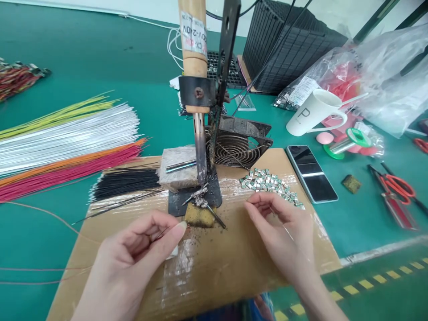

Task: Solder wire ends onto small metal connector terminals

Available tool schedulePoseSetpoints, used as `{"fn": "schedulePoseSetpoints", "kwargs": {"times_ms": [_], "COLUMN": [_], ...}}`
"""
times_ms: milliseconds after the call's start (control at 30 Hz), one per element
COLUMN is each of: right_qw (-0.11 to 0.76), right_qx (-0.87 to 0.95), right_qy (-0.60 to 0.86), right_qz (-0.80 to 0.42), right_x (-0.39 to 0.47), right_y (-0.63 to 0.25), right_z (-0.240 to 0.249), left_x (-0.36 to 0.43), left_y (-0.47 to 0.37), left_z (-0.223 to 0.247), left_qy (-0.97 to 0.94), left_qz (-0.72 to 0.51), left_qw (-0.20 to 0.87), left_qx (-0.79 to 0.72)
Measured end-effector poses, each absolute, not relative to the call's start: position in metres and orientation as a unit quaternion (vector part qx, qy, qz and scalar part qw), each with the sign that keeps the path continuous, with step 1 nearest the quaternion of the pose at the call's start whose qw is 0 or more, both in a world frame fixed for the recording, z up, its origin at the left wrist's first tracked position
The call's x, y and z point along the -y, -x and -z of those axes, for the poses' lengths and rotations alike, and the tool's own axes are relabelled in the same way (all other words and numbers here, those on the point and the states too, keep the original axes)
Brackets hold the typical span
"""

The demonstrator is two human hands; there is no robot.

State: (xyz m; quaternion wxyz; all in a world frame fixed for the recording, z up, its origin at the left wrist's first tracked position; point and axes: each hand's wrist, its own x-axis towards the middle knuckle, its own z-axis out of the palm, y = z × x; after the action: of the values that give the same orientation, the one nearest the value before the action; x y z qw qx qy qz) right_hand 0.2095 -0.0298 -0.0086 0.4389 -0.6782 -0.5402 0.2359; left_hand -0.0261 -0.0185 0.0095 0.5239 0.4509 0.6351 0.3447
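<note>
My left hand is closed in a pinch, with the reddish end of a thin wire just past the fingertips. Pink wire lengths trail in from the left toward that wrist. Thumb and forefinger of my right hand press together, and a thin silvery strand of solder wire runs across the palm. Between the hands, a wooden-handled soldering iron points down from a metal stand. Its tip meets grey solder lumps above a yellow sponge. Small green-and-silver boards lie beyond my right hand.
Bundled black wires and white wires lie left. Behind the iron stands a fan. Rightward are a phone, a white mug, a solder spool and red-handled scissors. Cardboard covers the front.
</note>
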Motion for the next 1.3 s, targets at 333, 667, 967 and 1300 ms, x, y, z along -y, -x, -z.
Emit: {"fn": "schedulePoseSetpoints", "kwargs": {"times_ms": [333, 667, 967, 1300], "right_qw": [0.533, 0.532, 0.526, 0.483], "right_qx": [0.407, 0.457, 0.479, 0.513], "right_qy": [0.554, 0.530, 0.527, 0.596], "right_qz": [-0.493, -0.477, -0.465, -0.385], "right_x": [0.042, 0.039, 0.039, 0.049], "right_y": [-0.152, -0.148, -0.152, -0.158], "right_z": [0.001, -0.001, 0.001, -0.005], "left_x": [0.023, 0.025, 0.021, 0.003], "left_y": [0.023, 0.010, 0.008, -0.006], "left_z": [-0.004, -0.019, -0.007, -0.019], "left_qy": [-0.453, -0.428, -0.472, -0.470], "left_qz": [-0.335, -0.345, -0.359, -0.343], "left_qw": [0.548, 0.534, 0.502, 0.448], "left_qx": [-0.619, -0.643, -0.629, -0.679]}}
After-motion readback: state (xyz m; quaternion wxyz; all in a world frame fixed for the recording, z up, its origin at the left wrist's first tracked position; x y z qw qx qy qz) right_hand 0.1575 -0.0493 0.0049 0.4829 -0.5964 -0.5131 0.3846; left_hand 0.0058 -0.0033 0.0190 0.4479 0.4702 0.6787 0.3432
